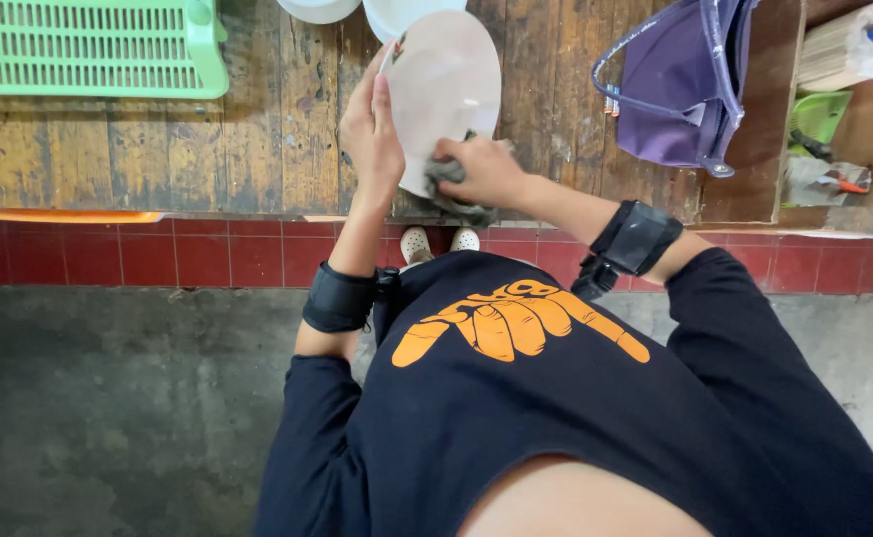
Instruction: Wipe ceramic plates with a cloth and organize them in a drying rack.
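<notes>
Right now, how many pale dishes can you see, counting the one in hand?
3: the plate held by the left hand and wiped by the right hand; two bowls at the top edge. More may sit out of frame.

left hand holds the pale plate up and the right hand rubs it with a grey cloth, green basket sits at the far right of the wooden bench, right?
Not quite: in the head view the green basket sits at the far left of the wooden bench. The rest holds: left hand steadies the pale plate, right hand rubs with the grey cloth.
</notes>
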